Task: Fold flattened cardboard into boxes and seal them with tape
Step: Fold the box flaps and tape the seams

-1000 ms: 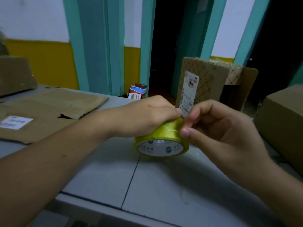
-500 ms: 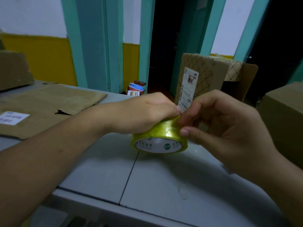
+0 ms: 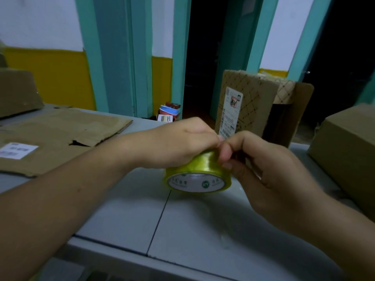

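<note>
A roll of yellowish clear tape (image 3: 197, 173) lies near the middle of the grey tabletop (image 3: 192, 230), its white printed core facing the camera. The left hand (image 3: 182, 142) comes over the roll from above, fingers curled down around its far side, gripping it. The right hand (image 3: 263, 165) meets it from the right, thumb and fingertips bent in against the roll's upper edge, just beside the left hand's fingertips; whether they have lifted a loose end I cannot tell.

A flattened cardboard sheet (image 3: 60, 134) with a white label (image 3: 18, 150) lies on the left of the tabletop. Behind it sits a closed brown box (image 3: 18, 92). Another brown box (image 3: 349, 149) stands at the right edge. Beyond the hands, a patterned box (image 3: 251, 106) with a shipping label stands upright.
</note>
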The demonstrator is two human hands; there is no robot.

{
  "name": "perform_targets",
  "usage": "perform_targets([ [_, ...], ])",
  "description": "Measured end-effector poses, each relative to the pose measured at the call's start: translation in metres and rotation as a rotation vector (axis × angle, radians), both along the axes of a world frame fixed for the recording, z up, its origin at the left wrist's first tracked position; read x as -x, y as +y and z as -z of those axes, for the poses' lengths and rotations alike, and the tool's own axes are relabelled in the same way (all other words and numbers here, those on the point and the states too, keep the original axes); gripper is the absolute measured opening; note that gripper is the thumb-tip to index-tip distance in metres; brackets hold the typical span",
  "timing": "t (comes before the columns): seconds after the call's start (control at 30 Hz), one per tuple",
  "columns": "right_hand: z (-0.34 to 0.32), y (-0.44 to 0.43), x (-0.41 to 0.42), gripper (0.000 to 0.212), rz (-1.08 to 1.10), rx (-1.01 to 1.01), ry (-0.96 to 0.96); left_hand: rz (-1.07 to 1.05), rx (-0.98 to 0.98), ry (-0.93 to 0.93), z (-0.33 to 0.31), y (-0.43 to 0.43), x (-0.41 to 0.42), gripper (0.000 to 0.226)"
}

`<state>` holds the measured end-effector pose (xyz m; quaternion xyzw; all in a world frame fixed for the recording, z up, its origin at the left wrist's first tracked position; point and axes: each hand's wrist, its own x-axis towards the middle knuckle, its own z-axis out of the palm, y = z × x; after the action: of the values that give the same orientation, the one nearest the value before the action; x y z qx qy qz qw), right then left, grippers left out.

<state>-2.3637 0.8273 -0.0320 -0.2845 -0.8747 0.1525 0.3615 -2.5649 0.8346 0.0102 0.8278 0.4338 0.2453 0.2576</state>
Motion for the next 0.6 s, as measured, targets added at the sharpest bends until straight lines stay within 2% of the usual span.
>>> perform_targets([
  [0.13,0.002,0.001,-0.001,0.016,-0.095,0.017,0.111,-0.005,-0.012,0.008,-0.001,-0.003,0.000,0.052],
  [0.27,-0.003,0.003,-0.001,0.017,-0.176,0.053,0.216,-0.074,-0.027,0.045,-0.001,-0.002,0.000,0.058],
  [0.47,-0.013,0.000,0.003,0.023,-0.114,-0.001,0.301,-0.134,-0.004,0.083,0.000,-0.001,0.001,0.043],
  [0.6,-0.007,0.000,0.006,0.016,-0.065,-0.029,0.333,-0.152,-0.007,0.061,-0.001,0.002,-0.002,0.043],
])
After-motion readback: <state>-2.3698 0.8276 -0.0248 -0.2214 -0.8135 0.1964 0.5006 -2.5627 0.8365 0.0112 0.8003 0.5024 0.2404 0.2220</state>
